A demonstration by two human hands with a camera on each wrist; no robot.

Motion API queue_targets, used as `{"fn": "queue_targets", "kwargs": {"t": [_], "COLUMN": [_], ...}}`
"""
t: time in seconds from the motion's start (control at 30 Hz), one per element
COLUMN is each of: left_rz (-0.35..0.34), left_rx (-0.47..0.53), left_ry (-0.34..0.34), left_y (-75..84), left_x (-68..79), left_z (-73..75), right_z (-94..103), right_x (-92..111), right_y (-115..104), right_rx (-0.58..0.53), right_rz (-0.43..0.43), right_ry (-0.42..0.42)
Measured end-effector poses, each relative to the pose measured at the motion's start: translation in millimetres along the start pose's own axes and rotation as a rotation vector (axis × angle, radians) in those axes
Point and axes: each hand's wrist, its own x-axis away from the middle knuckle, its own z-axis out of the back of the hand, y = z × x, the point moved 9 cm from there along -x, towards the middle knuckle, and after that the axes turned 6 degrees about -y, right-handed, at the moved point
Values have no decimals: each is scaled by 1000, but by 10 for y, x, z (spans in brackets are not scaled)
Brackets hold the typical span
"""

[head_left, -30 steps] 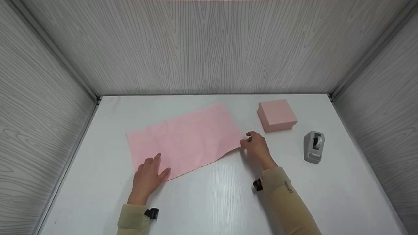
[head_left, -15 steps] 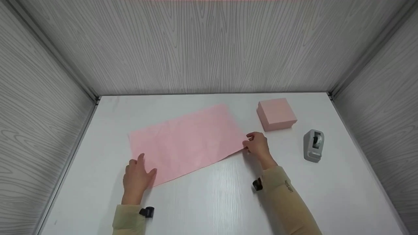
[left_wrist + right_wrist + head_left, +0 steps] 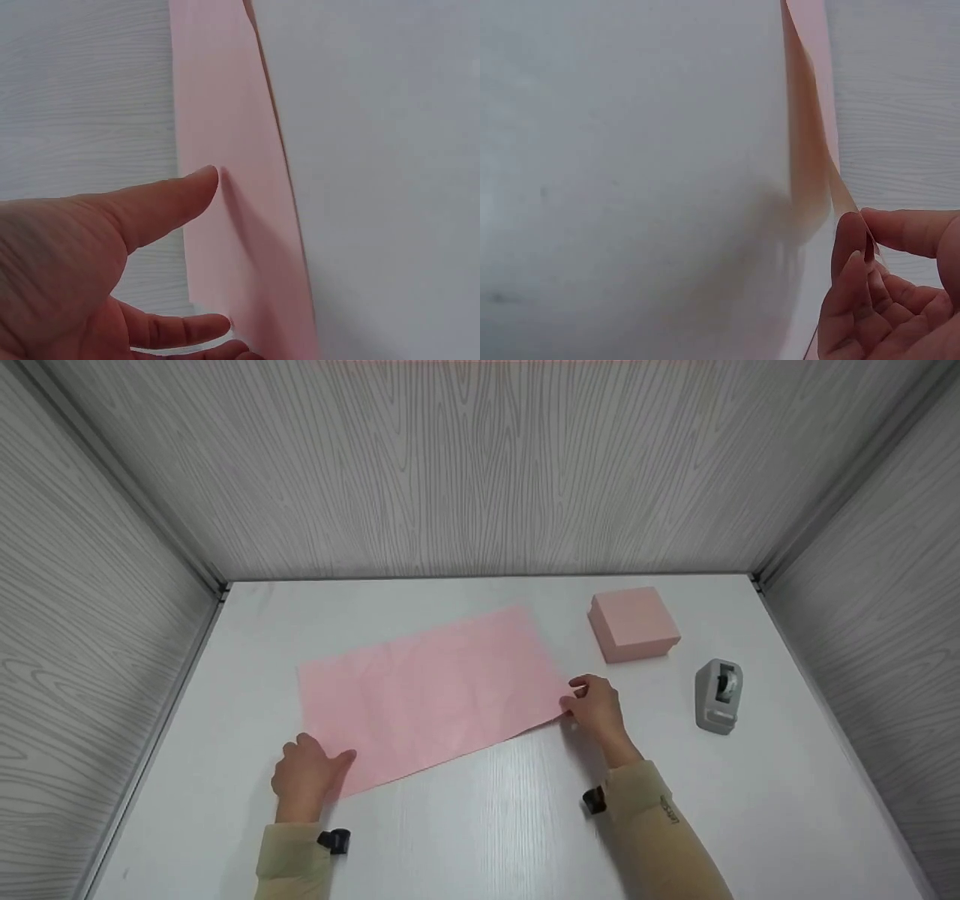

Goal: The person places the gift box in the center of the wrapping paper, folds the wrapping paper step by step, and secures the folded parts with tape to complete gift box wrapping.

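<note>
A large pink sheet of paper (image 3: 435, 690) lies slanted on the white table, lightly creased. My left hand (image 3: 306, 776) rests at its lower left corner, thumb stretched over the paper. In the left wrist view the thumb (image 3: 172, 202) and fingers (image 3: 184, 330) are spread apart, tips touching the pink sheet. My right hand (image 3: 596, 709) pinches the lower right corner between thumb and fingers. In the right wrist view the held edge (image 3: 810, 135) bends up off the table, with a shadow under it.
A pink square box (image 3: 636, 622) stands at the back right, beyond the right hand. Right of that hand is a grey tape dispenser (image 3: 718, 696). Grey wood-grain panels (image 3: 480, 472) enclose the table at the back and both sides.
My left hand has slid left and toward me, from on top of the paper to its left corner. The right hand, still pinching, has drawn the sheet slightly right and nearer.
</note>
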Motion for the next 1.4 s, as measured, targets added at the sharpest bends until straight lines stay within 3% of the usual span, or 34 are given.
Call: {"fn": "queue_targets", "kwargs": {"t": [0.2, 0.33, 0.57, 0.83, 1.13, 1.4], "left_rz": [18, 24, 4, -26, -30, -74], "left_rx": [59, 44, 73, 55, 158, 198], "left_ry": [3, -10, 4, -8, 51, 170], "left_y": [-26, -52, -39, -34, -83, -19], "left_x": [-10, -32, -62, -53, -56, -49], "left_z": [26, 24, 16, 13, 62, 185], "right_z": [9, 16, 46, 34, 53, 137], "right_x": [22, 42, 53, 63, 99, 226], "right_y": [23, 32, 18, 71, 117, 117], "right_rx": [-9, -24, -23, -24, 5, 67], "right_rz": [4, 14, 25, -18, -8, 51], "right_ry": [10, -2, 4, -12, -19, -1]}}
